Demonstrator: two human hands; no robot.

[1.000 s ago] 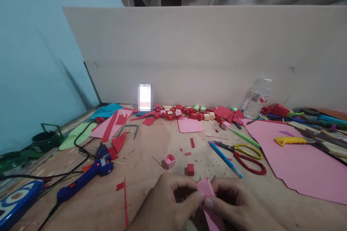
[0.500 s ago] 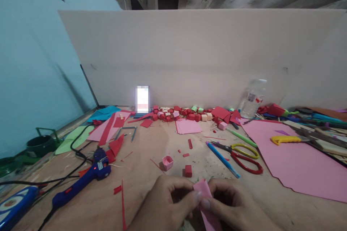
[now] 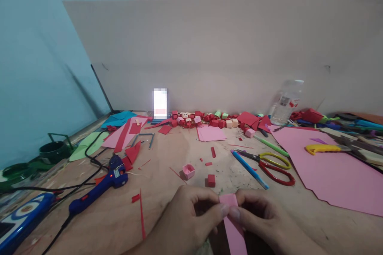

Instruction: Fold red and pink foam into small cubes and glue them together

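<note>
At the frame's bottom, right of centre, the left hand (image 3: 191,221) and right hand (image 3: 266,217) clamp their fingers on a pink paper strip (image 3: 235,232). Just above them, a red box (image 3: 211,181) sits on the tabletop (image 3: 167,153); scissors (image 3: 259,158) lie farther right.

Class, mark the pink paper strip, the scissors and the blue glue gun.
Pink paper strip (image 3: 235,230), head view: lower half.
Scissors (image 3: 257,158), head view: the pivot.
Blue glue gun (image 3: 100,190), head view: the handle.
</note>
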